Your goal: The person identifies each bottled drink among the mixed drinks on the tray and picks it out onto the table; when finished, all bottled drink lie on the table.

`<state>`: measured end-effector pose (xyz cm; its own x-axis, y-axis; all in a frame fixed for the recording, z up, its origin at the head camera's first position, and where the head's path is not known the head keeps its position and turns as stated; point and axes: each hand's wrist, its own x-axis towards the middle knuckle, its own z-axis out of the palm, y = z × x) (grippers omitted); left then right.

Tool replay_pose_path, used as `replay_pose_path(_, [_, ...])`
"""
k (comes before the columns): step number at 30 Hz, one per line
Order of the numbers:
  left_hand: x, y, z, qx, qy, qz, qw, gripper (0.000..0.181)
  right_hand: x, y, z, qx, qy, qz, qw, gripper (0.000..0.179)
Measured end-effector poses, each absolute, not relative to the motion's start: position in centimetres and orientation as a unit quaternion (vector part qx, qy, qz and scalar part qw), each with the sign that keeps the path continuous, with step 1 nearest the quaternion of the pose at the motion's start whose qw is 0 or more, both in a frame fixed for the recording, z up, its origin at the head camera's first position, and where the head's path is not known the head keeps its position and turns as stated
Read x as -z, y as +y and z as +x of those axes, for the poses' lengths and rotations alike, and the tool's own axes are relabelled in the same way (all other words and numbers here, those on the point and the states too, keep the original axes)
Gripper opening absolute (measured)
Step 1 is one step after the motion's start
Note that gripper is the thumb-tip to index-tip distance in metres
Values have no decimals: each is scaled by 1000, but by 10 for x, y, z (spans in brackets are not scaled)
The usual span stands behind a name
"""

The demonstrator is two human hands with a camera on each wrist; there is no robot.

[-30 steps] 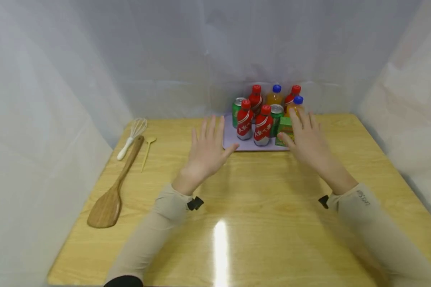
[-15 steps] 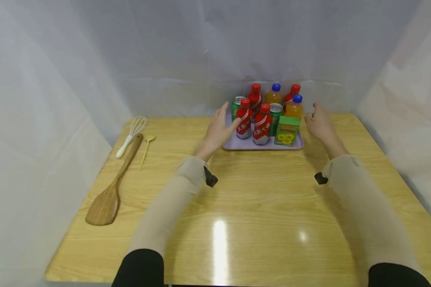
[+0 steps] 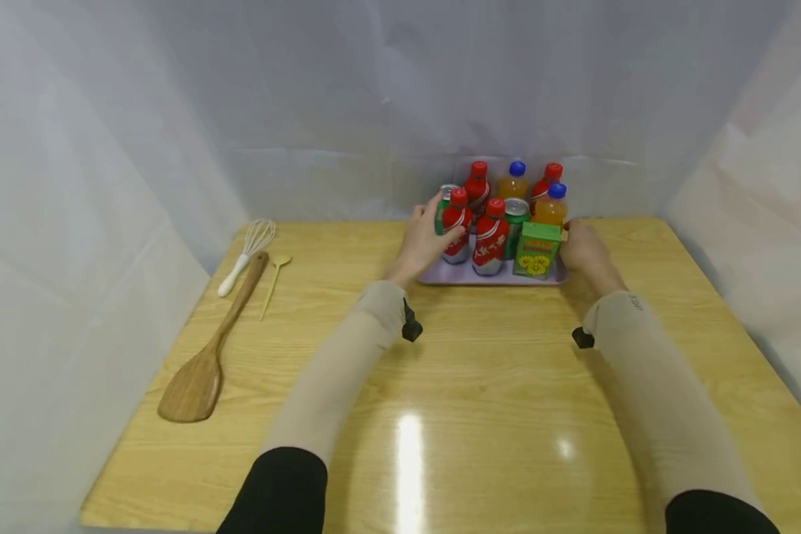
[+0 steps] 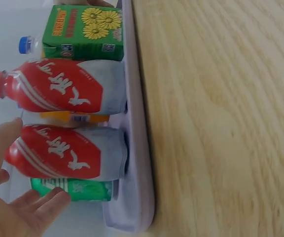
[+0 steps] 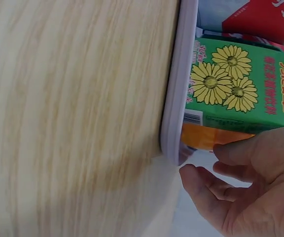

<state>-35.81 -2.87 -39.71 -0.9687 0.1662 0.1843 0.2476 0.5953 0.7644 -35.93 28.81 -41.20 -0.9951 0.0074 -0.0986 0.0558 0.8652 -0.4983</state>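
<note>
A lilac tray [image 3: 454, 279] bears several red bottles, orange-drink bottles, green cans and a green carton [image 3: 536, 252] with yellow flowers. My left hand [image 3: 422, 245] is at its left end, thumb near the front-left red bottle [image 4: 63, 152], fingers beside the green can [image 4: 78, 189]. Thumb and fingers stand apart there. My right hand [image 3: 586, 252] is by the tray's right end. In the right wrist view its thumb lies near the carton, and its loosely bent fingers [image 5: 201, 190] are just outside the tray corner, with nothing visible between them.
To the left on the wooden table [image 3: 494, 386] lie a wooden spatula [image 3: 193, 386], a white-handled whisk [image 3: 245, 258] and a small yellow spoon [image 3: 277, 276]. A pale curtain [image 3: 320, 111] hangs close behind the tray, with more sheeting on both sides.
Both hands have lowered from above the table to the tray's two ends. The left moved right towards the bottle and can; the right dropped beside the carton. The tray appears still.
</note>
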Motion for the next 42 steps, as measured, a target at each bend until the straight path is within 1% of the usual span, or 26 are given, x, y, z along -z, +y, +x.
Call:
replay_pose_path(5, [405,-18,-360,426,-896,-106,64,82,417,289,-358,232,971,14,52,55])
replay_pose_path(8, [410,-14,-360,414,-902,-99,76,84,419,288,-357,217,974,11,69,51])
replay_pose_path(12, [415,-15,-361,413,-902,-86,90,86,420,284,-356,216,973,9,84,50])
replay_pose_path(17, [418,-19,-365,407,-902,-80,122,80,420,283,-357,235,969,5,75,46])
replay_pose_path(20, [417,-22,-366,398,-902,-92,140,75,421,285,-357,244,967,1,70,42])
replay_pose_path(27, [414,-25,-364,411,-891,-112,158,70,417,284,-360,249,966,2,74,38])
replay_pose_path(36, [406,-33,-357,456,-870,-107,151,69,414,290,-360,245,967,-5,76,37])
replay_pose_path(38, [403,-35,-355,480,-859,-102,144,69,413,291,-360,246,966,-7,75,37])
replay_pose_path(42, [395,-40,-353,554,-819,-95,113,68,412,294,-360,243,967,-7,75,36])
